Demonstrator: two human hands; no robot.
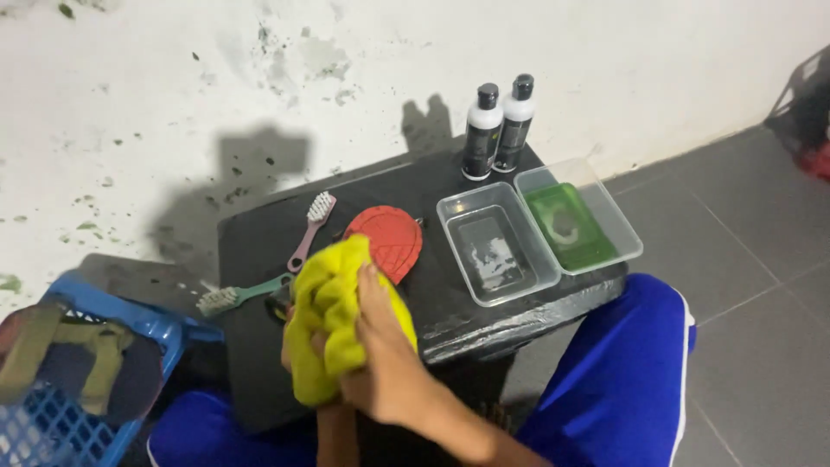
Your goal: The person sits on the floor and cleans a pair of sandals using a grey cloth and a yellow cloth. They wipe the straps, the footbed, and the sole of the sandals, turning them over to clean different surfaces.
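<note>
**Kid:** What is closest to us?

**Helper:** Two hands and a yellow cloth (333, 324). The right hand (385, 363) is wrapped tight around the cloth, with its fingers pressed into the bunched folds. The left hand (298, 350) is underneath and mostly hidden, so I cannot tell if it is closed or open.

**Kid:** Why is the cloth all bunched up?

**Helper:** I think the squeeze from the hand makes it a ball. It sits just above the near edge of the dark worktop (432, 298), between blue trouser knees.

**Kid:** What is the blue thing on the left?

**Helper:** A blue basket (130, 324) with dark and olive clothes inside. It stands low beside the worktop, close to the left hand.

**Kid:** And behind the cloth?

**Helper:** A green brush (242, 294) and a pink brush (309, 229) lie flat, bristles pointing left and up. A red round scrubber (386, 242) lies just past the cloth, touching it or nearly so.

**Kid:** And further?

**Helper:** Two clear tubs stand side by side. The left tub (497, 246) holds clear water, and the right tub (581, 225) holds green liquid. They lie open on top, probably for easy dipping.

**Kid:** And the farthest?

**Helper:** Two bottles (497, 130) stand upright by the wall, caps on.
</note>
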